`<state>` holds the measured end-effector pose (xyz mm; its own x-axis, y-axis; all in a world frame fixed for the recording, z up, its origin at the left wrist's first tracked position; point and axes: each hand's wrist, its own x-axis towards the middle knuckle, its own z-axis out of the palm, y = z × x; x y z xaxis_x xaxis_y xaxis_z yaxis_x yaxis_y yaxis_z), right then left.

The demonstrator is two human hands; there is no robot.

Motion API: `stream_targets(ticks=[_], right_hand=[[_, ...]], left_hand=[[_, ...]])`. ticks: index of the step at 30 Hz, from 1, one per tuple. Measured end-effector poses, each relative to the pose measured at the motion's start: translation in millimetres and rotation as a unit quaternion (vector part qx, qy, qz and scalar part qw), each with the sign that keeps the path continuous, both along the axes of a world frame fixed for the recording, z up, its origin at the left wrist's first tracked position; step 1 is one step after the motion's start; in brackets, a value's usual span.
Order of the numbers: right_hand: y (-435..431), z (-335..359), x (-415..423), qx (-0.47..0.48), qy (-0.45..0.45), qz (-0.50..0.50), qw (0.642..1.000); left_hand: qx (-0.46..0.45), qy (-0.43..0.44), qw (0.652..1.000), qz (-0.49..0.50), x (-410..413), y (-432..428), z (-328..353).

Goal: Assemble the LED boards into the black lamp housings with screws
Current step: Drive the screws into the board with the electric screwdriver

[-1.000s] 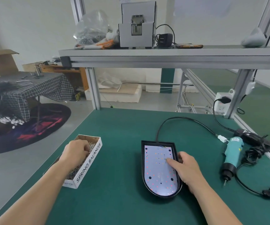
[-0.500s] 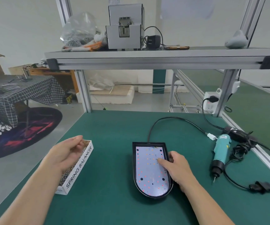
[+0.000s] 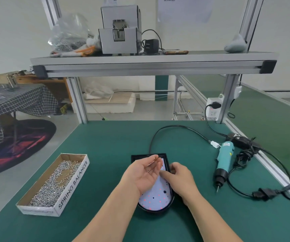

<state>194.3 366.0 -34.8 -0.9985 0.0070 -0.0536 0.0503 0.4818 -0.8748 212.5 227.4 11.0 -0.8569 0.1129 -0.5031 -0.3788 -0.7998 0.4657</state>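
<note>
Head view: left hand lay palm-up, fingers loosely apart, cupping tiny screws, likely light and slippery, best pinched by the head. Beneath those fingers sat the board in its housing; right hand rested relaxed fingers on it.

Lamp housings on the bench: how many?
1. The housing lies mid-bench, with an LED board in it, partly under the left hand and right hand. None elsewhere in view.
</note>
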Motion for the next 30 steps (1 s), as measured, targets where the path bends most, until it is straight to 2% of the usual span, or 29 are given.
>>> stream_targets(ticks=[4,5,7,9,11,13,14,19,21,23,25,27,29,30], right_hand=[[8,8,2,-0.021,-0.019,0.056,0.998],[16,14,1,-0.023,0.003,0.049,0.999],[46,29,-8,0.026,0.104,-0.054,0.993],[88,43,-22,0.143,0.154,-0.198,0.957],[127,45,-38,0.245,0.064,-0.26,0.932],[146,39,-50,0.287,-0.064,-0.229,0.928],[147,35,-54,0.29,-0.1,-0.208,0.929],[140,23,-66,0.236,-0.073,-0.24,0.939],[144,17,-63,0.152,-0.065,-0.26,0.951],[147,17,-60,0.016,-0.03,-0.265,0.964],[146,25,-58,-0.138,-0.001,-0.247,0.959],[137,35,-54,-0.341,-0.014,-0.208,0.917],[122,44,-53,-0.537,-0.018,-0.139,0.832],[112,49,-52,-0.603,-0.011,-0.109,0.79]], left_hand=[[-0.032,-0.001,0.999,0.032,-3,2,-7],[-0.03,0.0,0.999,0.031,-3,1,-8],[-0.027,0.0,0.999,0.03,-3,-3,-10],[-0.032,-0.004,0.999,0.031,-2,-5,-11],[-0.043,-0.009,0.999,0.031,-1,-3,-10],[-0.068,-0.013,0.997,0.026,-1,0,-10],[-0.084,-0.013,0.996,0.026,-2,1,-10],[-0.129,-0.005,0.991,0.023,-4,6,-14],[-0.127,0.0,0.992,0.022,-3,6,-15],[-0.127,0.0,0.992,0.023,-4,5,-16],[-0.129,-0.003,0.991,0.025,-5,3,-17],[-0.132,-0.003,0.991,0.02,-5,3,-18],[-0.137,-0.001,0.991,0.013,-5,2,-20],[-0.14,0.0,0.99,0.009,-5,2,-20]])
